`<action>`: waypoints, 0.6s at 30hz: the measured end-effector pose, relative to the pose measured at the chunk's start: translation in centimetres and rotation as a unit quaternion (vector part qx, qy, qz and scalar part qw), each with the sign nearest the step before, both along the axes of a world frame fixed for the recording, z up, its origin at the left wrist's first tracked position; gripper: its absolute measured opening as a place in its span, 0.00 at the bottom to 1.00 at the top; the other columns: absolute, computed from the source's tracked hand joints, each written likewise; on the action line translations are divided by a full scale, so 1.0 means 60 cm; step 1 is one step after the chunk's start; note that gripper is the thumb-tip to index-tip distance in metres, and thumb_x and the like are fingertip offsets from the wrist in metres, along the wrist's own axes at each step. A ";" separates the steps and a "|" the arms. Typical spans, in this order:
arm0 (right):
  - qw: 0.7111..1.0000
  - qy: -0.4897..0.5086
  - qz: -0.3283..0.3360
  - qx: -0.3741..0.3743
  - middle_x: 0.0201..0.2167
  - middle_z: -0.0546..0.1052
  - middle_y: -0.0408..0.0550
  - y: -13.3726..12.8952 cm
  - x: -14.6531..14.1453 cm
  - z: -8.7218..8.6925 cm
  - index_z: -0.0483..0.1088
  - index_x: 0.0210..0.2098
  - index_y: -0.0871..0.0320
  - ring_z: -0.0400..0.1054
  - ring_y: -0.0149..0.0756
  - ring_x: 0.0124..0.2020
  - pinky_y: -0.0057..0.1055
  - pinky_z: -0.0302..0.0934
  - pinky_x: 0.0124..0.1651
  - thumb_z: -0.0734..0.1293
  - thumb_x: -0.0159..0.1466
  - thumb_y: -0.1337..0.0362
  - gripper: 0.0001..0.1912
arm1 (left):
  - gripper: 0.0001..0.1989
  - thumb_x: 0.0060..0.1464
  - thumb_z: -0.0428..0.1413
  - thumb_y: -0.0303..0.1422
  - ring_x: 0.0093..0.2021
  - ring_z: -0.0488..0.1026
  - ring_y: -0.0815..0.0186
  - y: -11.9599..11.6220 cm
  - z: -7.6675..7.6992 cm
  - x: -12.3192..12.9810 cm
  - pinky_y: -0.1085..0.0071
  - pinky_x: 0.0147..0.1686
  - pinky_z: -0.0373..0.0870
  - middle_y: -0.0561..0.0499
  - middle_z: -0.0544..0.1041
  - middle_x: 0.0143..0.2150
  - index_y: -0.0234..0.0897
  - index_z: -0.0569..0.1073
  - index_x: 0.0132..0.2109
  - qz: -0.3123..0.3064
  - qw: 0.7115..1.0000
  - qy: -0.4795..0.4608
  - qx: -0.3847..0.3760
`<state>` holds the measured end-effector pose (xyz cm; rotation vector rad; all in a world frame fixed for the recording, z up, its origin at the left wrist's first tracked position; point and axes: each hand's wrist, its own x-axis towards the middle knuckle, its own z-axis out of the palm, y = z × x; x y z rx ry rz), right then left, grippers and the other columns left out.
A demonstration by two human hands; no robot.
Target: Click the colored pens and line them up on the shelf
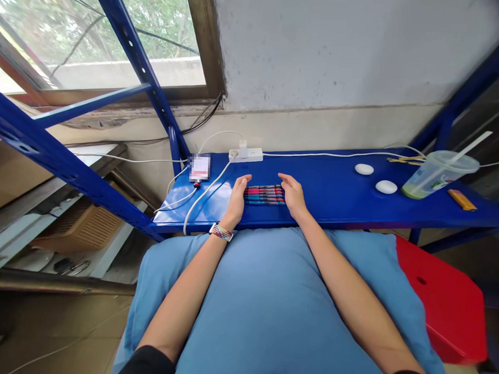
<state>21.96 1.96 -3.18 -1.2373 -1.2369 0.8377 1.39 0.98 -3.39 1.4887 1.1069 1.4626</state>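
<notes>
Blue cushion (270, 308) nearest, forearms lying along it; beyond, left hand (237, 200) and right hand (294, 197) stand apart on the blue tabletop (327, 192), palms facing, fingers mostly extended. Row of pens (264, 194) lies crosswise directly between the palms, one hand at each end, whether pressing cannot be told. Power strip (253, 155) just past the left hand; two white egg-shaped objects (386, 187) well right of the right hand.
</notes>
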 end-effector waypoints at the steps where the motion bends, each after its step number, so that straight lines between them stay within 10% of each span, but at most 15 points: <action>1: 1.000 -0.008 0.004 -0.002 0.66 0.80 0.53 0.000 -0.003 0.001 0.79 0.60 0.56 0.72 0.45 0.70 0.46 0.61 0.75 0.61 0.69 0.65 0.24 | 0.22 0.76 0.43 0.44 0.72 0.72 0.58 0.002 -0.001 0.002 0.55 0.75 0.64 0.43 0.78 0.67 0.42 0.76 0.61 0.002 1.000 0.008 0.003; 18: 0.999 0.003 0.022 -0.025 0.65 0.81 0.50 -0.033 -0.018 -0.003 0.84 0.50 0.55 0.72 0.44 0.71 0.44 0.61 0.75 0.61 0.67 0.70 0.22 | 0.24 0.76 0.45 0.48 0.71 0.73 0.56 -0.036 -0.010 -0.010 0.58 0.72 0.68 0.46 0.78 0.66 0.44 0.78 0.61 0.026 0.998 0.054 -0.032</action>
